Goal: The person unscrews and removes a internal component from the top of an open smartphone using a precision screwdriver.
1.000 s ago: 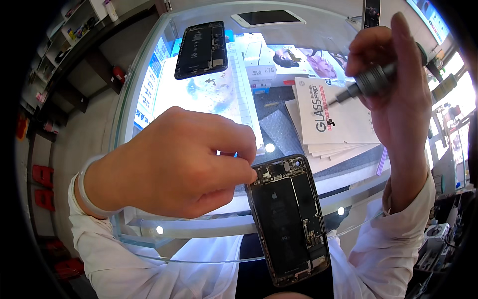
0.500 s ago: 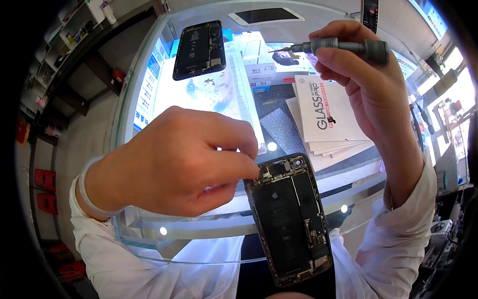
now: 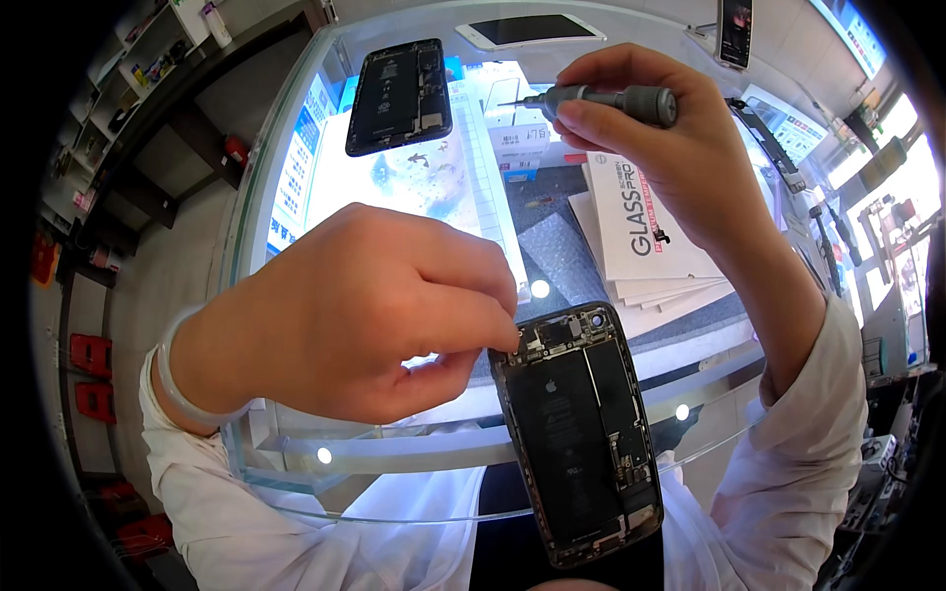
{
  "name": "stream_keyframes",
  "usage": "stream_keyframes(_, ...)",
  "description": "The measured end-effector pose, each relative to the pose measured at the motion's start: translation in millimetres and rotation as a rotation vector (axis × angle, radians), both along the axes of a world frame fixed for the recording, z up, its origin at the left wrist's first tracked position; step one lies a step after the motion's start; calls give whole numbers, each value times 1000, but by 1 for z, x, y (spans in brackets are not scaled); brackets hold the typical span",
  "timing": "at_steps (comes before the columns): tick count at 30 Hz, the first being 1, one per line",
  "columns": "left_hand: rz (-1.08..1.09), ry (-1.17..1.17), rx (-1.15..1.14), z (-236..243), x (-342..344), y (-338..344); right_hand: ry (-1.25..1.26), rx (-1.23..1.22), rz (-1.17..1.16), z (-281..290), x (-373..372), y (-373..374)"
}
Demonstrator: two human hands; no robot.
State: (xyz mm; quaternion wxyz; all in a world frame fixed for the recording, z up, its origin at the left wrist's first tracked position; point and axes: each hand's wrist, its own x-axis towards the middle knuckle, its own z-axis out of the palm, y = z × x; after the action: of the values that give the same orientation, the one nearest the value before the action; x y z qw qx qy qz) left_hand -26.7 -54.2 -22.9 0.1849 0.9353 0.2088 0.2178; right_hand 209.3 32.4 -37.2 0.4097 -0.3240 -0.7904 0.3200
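Observation:
An opened smartphone (image 3: pixel 572 443), its dark battery and circuit boards bare, is tilted at the counter's near edge. My left hand (image 3: pixel 384 315) is closed in a pinch at its upper left corner. The fingertips touch the frame there and hide whatever is between them. Up and to the right, my right hand (image 3: pixel 660 128) grips a grey precision screwdriver (image 3: pixel 611 101) by its handle. The thin tip points left, above the boxes and apart from the phone. Below that hand, a small dark part (image 3: pixel 661 237) lies on a stack of white packets (image 3: pixel 631 222).
A second opened phone (image 3: pixel 399 97) lies on lit boxes at the back left. Behind stands a white-framed phone screen (image 3: pixel 532 32); a phone on a stand (image 3: pixel 734 32) is to its right. Several tools, including a dark driver (image 3: pixel 836 236), lie at the right. The glass counter (image 3: pixel 394 448) has a curved near edge.
My right hand has moved left with the screwdriver, turning the handle more toward me. My left hand keeps its pinch at the phone's corner; both have shifted slightly right.

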Motion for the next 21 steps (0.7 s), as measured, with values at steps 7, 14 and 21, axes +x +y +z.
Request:
stream_keyframes(7,-4,20,6,-1,1,1,-74,-67,-51,-1,-3,-2)
stream_keyframes(14,-11,15,-3,4,0,1,-53,-79,-30,5,-3,-4)
stream_keyframes(21,152,-135,-18,5,-4,7,109,-78,65,15,7,-12)
